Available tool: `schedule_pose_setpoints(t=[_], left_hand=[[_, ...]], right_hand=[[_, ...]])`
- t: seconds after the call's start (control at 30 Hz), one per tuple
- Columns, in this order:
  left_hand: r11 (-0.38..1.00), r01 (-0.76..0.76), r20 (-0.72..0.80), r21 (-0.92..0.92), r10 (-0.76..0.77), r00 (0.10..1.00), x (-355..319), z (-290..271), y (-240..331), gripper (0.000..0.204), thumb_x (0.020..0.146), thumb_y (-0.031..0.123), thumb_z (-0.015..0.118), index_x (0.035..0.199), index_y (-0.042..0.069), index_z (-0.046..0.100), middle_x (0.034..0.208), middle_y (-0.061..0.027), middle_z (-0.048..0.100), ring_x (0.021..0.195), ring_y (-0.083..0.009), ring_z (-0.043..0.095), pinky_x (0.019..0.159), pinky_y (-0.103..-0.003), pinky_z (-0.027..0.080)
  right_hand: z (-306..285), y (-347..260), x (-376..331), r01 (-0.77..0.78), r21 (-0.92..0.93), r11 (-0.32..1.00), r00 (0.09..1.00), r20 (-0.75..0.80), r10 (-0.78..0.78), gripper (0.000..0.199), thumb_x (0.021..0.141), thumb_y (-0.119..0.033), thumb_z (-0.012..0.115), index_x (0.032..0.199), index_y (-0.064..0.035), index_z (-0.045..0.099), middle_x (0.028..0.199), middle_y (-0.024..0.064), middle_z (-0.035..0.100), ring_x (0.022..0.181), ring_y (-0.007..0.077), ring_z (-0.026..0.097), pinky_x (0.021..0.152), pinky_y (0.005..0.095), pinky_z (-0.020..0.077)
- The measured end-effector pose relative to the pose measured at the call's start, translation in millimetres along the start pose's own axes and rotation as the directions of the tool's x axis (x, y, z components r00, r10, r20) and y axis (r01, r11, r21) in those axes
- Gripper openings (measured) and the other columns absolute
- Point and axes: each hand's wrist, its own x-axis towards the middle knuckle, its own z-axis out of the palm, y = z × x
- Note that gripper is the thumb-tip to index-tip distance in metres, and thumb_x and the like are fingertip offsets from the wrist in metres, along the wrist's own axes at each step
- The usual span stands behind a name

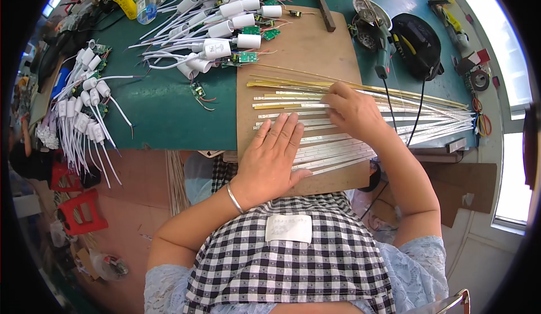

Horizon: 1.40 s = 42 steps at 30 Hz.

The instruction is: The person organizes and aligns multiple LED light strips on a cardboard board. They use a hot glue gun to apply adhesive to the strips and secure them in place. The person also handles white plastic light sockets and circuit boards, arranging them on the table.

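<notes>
— Past the black-and-white checked cloth apron [287, 274], what's happening?
— Bare left hand [269, 159] lies flat, open, on thin silvery strips [332, 149] across the flat brown board [304, 49]; bare right hand [356, 114] curls over others, grip I can't tell

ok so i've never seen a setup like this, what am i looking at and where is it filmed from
There's no robot here, just a person's two bare hands. The single picture comes from a wide fisheye camera on their head, looking down, so straight edges bend near the rim.

On the green table is a brown board with thin strips fanned across it. The left hand lies flat on them, holding nothing visible. The right hand has bent fingers at the strips; whether it pinches one is unclear. Beyond lie white cylinders with cords, and, to the right, a black pouch.
</notes>
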Motion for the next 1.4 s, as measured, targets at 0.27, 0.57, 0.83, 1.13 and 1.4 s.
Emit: schedule_pose_setpoints(t=[0.27, 0.57, 0.83, 1.13, 1.4], left_hand=[[1.000, 0.000, 0.006, 0.000, 0.000, 1.000, 0.4, -0.9, -0.1, 0.086, 0.087, 0.055, 0.058, 0.144, -0.005, 0.037, 0.155, -0.0219, 0.029, 0.146, -0.0332, 0.024, 0.120, -0.046, 0.014], [1.000, 0.008, -0.010, -0.014, -0.008, 1.000, -0.2, 1.1, 0.1, 0.086, 0.086, 0.055, 0.059, 0.144, -0.005, 0.037, 0.155, -0.0215, 0.030, 0.146, -0.0330, 0.025, 0.120, -0.046, 0.015], [1.000, 0.006, 0.003, -0.022, -0.006, 1.000, -0.5, 0.9, -0.2, 0.086, 0.086, 0.054, 0.060, 0.145, -0.004, 0.037, 0.155, -0.0217, 0.028, 0.146, -0.0331, 0.023, 0.120, -0.046, 0.014], [0.998, 0.035, 0.027, -0.049, -0.034, 0.999, 2.0, -1.3, 0.5, 0.087, 0.085, 0.053, 0.062, 0.147, -0.002, 0.035, 0.156, -0.0237, 0.026, 0.146, -0.0380, 0.021, 0.119, -0.047, 0.016], [0.999, 0.021, 0.012, -0.029, -0.021, 1.000, 1.9, -1.3, -0.3, 0.086, 0.085, 0.054, 0.062, 0.145, -0.003, 0.037, 0.155, -0.0246, 0.027, 0.145, -0.0380, 0.023, 0.119, -0.047, 0.017]], right_hand=[[-4.5, 10.1, 18.9, -0.017, -0.071, 0.997, 0.977, 0.210, 0.032, 0.015, 0.081, -0.010, 0.065, 0.095, -0.0060, 0.067, 0.095, 0.0088, 0.063, 0.085, 0.0315, 0.065, 0.074, 0.0414, 0.0522], [-15.0, 4.3, 10.5, -0.090, -0.010, 0.996, 0.989, 0.113, 0.091, 0.010, 0.085, -0.010, 0.062, 0.092, -0.0042, 0.063, 0.086, 0.0139, 0.063, 0.091, 0.0336, 0.061, 0.080, 0.0451, 0.0482], [-25.8, 5.6, 10.6, -0.171, -0.097, 0.980, 0.941, 0.278, 0.192, 0.012, 0.087, -0.017, 0.061, 0.090, -0.0072, 0.067, 0.085, 0.0109, 0.067, 0.092, 0.0325, 0.062, 0.081, 0.0434, 0.0496], [-22.0, 7.0, 12.7, -0.122, -0.083, 0.989, 0.948, 0.285, 0.141, 0.014, 0.083, -0.020, 0.066, 0.089, -0.0067, 0.068, 0.093, 0.0085, 0.065, 0.088, 0.0319, 0.065, 0.077, 0.0441, 0.0522], [-7.5, 6.2, 10.8, -0.036, -0.210, 0.977, 0.987, 0.148, 0.068, 0.009, 0.079, -0.012, 0.064, 0.085, -0.0050, 0.064, 0.088, 0.0092, 0.063, 0.080, 0.0306, 0.067, 0.068, 0.0399, 0.0553]])
